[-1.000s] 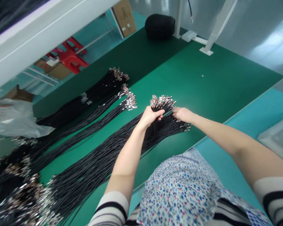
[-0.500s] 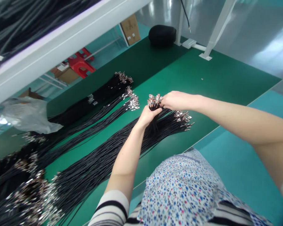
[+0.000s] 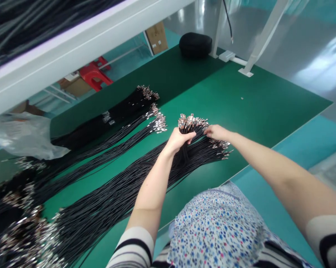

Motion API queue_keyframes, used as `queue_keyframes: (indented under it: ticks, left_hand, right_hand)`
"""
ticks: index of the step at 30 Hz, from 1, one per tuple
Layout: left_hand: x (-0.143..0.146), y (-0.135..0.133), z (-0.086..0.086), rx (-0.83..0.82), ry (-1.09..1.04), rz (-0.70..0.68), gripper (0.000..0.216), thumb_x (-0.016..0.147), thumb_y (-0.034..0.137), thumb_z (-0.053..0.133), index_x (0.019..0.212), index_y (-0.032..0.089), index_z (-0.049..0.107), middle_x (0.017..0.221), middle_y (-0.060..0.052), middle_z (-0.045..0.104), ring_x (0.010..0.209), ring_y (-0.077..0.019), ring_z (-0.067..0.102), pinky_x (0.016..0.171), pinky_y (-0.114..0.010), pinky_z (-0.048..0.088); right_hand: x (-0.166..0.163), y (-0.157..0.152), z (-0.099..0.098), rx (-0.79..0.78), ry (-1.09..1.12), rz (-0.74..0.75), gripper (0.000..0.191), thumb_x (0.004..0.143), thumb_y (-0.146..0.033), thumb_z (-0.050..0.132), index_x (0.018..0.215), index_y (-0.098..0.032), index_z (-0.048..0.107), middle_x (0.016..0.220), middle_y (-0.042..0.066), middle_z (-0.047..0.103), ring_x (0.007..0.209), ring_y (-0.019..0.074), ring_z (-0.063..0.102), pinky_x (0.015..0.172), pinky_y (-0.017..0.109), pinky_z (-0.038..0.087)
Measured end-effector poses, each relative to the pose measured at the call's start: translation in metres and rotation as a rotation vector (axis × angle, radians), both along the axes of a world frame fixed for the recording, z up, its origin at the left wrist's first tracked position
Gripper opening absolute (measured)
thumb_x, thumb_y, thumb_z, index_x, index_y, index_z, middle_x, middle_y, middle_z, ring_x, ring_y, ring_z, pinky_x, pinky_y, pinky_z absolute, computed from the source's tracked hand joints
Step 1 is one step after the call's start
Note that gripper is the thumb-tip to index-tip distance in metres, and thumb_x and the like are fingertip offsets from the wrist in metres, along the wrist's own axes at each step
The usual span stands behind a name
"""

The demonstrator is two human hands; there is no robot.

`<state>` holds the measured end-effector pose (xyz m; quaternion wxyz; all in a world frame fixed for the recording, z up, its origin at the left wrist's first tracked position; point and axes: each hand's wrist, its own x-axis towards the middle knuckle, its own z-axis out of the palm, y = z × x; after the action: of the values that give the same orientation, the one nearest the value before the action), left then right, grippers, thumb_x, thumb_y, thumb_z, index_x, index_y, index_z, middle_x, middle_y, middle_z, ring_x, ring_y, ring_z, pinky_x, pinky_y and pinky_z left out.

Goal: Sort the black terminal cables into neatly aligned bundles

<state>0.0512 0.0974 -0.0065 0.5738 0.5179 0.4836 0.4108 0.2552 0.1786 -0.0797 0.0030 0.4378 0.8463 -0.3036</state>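
Observation:
My left hand (image 3: 179,140) is wrapped round an upright bunch of thin black cables (image 3: 187,129), whose metal-tipped ends stick up above the thumb. To its right, my right hand (image 3: 217,132) has its fingers pinched together at the ends of more black cables on the table. How many it grips is hidden by the fingers. Beneath both hands lies a long, wide bundle of black cables (image 3: 123,186), running from the lower left to its silvery tips (image 3: 221,149) near the right hand.
More cable bundles (image 3: 106,149) lie along the green table (image 3: 263,100). A clear plastic bag (image 3: 31,136) sits at the left, a black case (image 3: 195,44) at the back. A white shelf beam (image 3: 73,48) crosses the upper left, with cables above it. White posts (image 3: 264,37) stand behind.
My right hand has moved away from the bunch in my left hand, right and down to the cable ends on the table. The left hand still grips its bunch.

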Motion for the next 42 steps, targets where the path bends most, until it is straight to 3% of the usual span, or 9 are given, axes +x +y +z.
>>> queue_keyframes:
  ticks: [4,8,13,17,20,25,30,38,42]
  left_hand:
    - [-0.002,0.005,0.001,-0.045,-0.023,0.017,0.022,0.067,0.026,0.065,0.057,0.012,0.051,0.047,0.002,0.048,0.042,-0.0058,0.043,0.047,-0.022,0.037]
    - [-0.004,0.010,0.003,-0.100,-0.038,0.060,0.021,0.065,0.025,0.066,0.058,0.012,0.051,0.047,0.003,0.048,0.041,-0.0058,0.043,0.045,-0.021,0.037]
    - [-0.001,0.016,-0.002,-0.167,-0.039,0.098,0.019,0.061,0.027,0.069,0.064,0.010,0.060,0.059,-0.003,0.060,0.048,-0.0081,0.050,0.050,-0.023,0.041]
    - [0.006,0.018,-0.009,-0.121,-0.056,0.118,0.029,0.054,0.020,0.073,0.081,0.011,0.067,0.084,-0.006,0.069,0.077,-0.0154,0.061,0.076,-0.029,0.046]
    - [0.011,0.016,-0.011,-0.132,-0.093,0.081,0.032,0.053,0.017,0.072,0.084,0.011,0.068,0.082,-0.005,0.069,0.079,-0.0172,0.062,0.081,-0.031,0.044]
    - [0.012,0.012,-0.006,-0.134,-0.055,0.017,0.024,0.055,0.012,0.067,0.079,0.009,0.067,0.069,-0.004,0.066,0.067,-0.0146,0.060,0.072,-0.028,0.045]
    - [0.013,0.017,-0.010,-0.105,0.064,0.034,0.024,0.052,0.006,0.065,0.076,0.010,0.067,0.074,-0.002,0.067,0.073,-0.0160,0.061,0.077,-0.029,0.045]
    - [0.024,0.032,-0.021,-0.202,0.091,-0.131,0.013,0.056,0.008,0.060,0.068,0.009,0.064,0.058,-0.004,0.063,0.052,-0.0144,0.058,0.061,-0.029,0.048]
    - [0.023,0.036,-0.030,-0.128,0.173,0.037,0.012,0.053,0.010,0.064,0.065,0.010,0.063,0.060,-0.003,0.063,0.058,-0.0148,0.059,0.062,-0.026,0.047]
  right_hand:
    - [0.000,-0.017,-0.043,0.310,-0.312,0.149,0.023,0.080,-0.017,0.046,0.089,-0.017,0.067,0.097,0.012,0.062,0.096,0.0229,0.052,0.070,0.030,0.036]
    - [-0.003,-0.014,-0.039,0.438,-0.329,0.300,0.022,0.083,-0.017,0.042,0.082,-0.013,0.063,0.088,0.012,0.063,0.086,0.0211,0.053,0.070,0.031,0.030]
    - [-0.008,0.004,0.018,0.372,-0.311,0.337,0.021,0.080,-0.021,0.045,0.092,-0.016,0.062,0.080,0.008,0.065,0.069,0.0172,0.055,0.064,0.029,0.030]
    - [-0.025,0.014,0.075,0.197,-0.222,0.378,0.017,0.074,-0.025,0.054,0.082,-0.021,0.068,0.073,0.003,0.066,0.063,0.0154,0.055,0.057,0.026,0.031]
    - [-0.034,0.011,0.097,0.057,-0.020,0.359,0.014,0.071,-0.021,0.056,0.073,-0.021,0.069,0.067,0.000,0.066,0.062,0.0137,0.056,0.058,0.025,0.035]
    - [-0.029,-0.008,0.093,-0.143,0.324,0.174,0.014,0.068,-0.019,0.056,0.075,-0.020,0.069,0.076,-0.001,0.069,0.073,0.0162,0.061,0.068,0.027,0.044]
    - [-0.020,-0.029,0.079,-0.115,0.456,-0.191,0.007,0.061,-0.018,0.058,0.065,-0.017,0.064,0.072,0.001,0.066,0.072,0.0162,0.059,0.073,0.030,0.043]
    - [-0.020,-0.053,0.041,-0.162,0.869,-0.702,0.016,0.058,-0.027,0.062,0.068,-0.016,0.059,0.063,-0.001,0.057,0.057,0.0123,0.050,0.063,0.030,0.042]
    - [-0.017,-0.050,0.032,-0.211,0.914,-0.670,0.030,0.062,-0.028,0.062,0.088,-0.017,0.055,0.064,-0.003,0.053,0.055,0.0112,0.048,0.060,0.029,0.042]
